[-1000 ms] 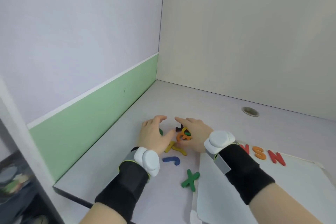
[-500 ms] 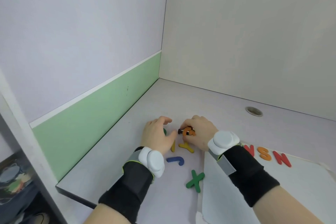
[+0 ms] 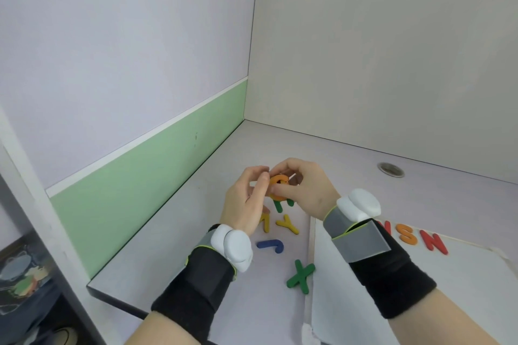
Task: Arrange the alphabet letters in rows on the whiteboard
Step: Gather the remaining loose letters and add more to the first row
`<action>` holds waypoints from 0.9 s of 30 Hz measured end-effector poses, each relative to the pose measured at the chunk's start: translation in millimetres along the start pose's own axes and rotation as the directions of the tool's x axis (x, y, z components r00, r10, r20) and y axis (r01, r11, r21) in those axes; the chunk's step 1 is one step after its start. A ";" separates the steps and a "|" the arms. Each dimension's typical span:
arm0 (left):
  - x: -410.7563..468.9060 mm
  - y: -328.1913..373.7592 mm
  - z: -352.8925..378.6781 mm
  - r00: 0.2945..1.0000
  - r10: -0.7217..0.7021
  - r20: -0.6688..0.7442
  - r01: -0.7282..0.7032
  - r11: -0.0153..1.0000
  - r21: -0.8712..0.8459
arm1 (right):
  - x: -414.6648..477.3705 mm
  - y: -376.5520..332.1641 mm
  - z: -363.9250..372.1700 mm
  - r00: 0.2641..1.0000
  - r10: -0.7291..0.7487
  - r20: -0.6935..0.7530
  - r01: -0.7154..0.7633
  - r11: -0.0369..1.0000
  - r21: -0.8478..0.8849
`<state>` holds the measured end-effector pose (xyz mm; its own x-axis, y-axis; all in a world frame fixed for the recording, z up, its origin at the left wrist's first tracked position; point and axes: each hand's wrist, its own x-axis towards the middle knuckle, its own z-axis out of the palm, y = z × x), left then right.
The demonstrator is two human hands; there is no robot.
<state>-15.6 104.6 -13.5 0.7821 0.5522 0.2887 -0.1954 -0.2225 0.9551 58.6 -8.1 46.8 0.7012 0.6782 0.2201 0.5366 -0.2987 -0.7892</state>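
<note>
Orange letter (image 3: 277,182): light, stiff, likely foam; both hands' fingers (image 3: 280,190) clamped on its edges above the table (image 3: 196,246).

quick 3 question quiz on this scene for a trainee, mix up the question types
1. True or false: the green X lies on the whiteboard.
2. Which letter lies nearest the left wrist? A) blue J B) red N C) orange S
3. Fill in: both hands hold a cluster of letters whose most visible piece is coloured ____.

Key
1. False: it lies on the desk, just left of the board's edge.
2. A
3. Orange: the orange letter is pinched between the left hand and right hand, lifted above the yellow Y.
</note>
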 end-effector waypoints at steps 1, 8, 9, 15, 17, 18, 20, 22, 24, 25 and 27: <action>-0.9 1.2 -0.3 1.000 -0.010 0.030 0.011 1.000 -0.023 | -0.1 -1.7 2.6 1.000 -0.007 -0.004 0.007 1.000 0.007; 1.5 2.5 -1.7 0.990 -0.119 0.079 0.128 0.984 -0.124 | -5.3 4.3 12.8 0.997 0.010 -0.074 -0.012 0.999 -0.038; 1.9 1.9 -1.2 0.990 -0.117 0.075 0.126 0.985 -0.121 | -6.4 5.4 11.9 0.997 0.016 -0.072 -0.019 0.999 -0.037; 5.9 -5.3 -2.9 0.990 -0.093 -0.105 0.095 0.995 0.011 | -13.8 16.2 -2.3 0.993 0.108 -0.039 -0.112 0.987 -0.119; 6.0 -6.4 -2.8 0.990 -0.052 -0.132 0.061 0.996 0.063 | -18.1 22.5 -3.7 0.988 0.152 0.030 -0.137 0.947 -0.289; 5.9 -7.0 -4.0 0.991 -0.039 -0.129 0.049 0.996 0.076 | -19.6 25.2 -0.8 0.984 0.163 0.073 -0.126 0.922 -0.365; 5.5 -7.0 -3.2 0.994 -0.030 -0.102 0.039 0.995 0.094 | -23.7 31.6 4.8 0.980 0.163 0.119 -0.094 0.889 -0.448; 5.0 -7.4 -3.0 0.995 -0.022 -0.100 0.034 0.992 0.119 | -25.4 36.1 8.1 0.984 0.136 0.114 -0.069 0.884 -0.463; 4.7 -7.5 -3.1 0.994 -0.028 -0.103 0.040 0.993 0.115 | -24.9 38.1 7.6 0.992 0.109 0.063 -0.070 0.893 -0.444; 4.5 -7.7 -2.9 0.994 -0.042 -0.097 0.052 0.994 0.097 | -24.1 37.5 6.3 0.996 0.090 0.015 -0.075 0.903 -0.422; 4.1 -8.9 -2.6 0.995 -0.065 -0.081 0.071 0.995 0.076 | -22.3 32.8 2.7 0.994 0.030 -0.108 -0.065 0.938 -0.341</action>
<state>-12.3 110.8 -20.6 0.7429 0.6285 0.2304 -0.0939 -0.2430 0.9655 59.3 -31.2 14.4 0.7634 0.5926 0.2569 0.6175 -0.5531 -0.5593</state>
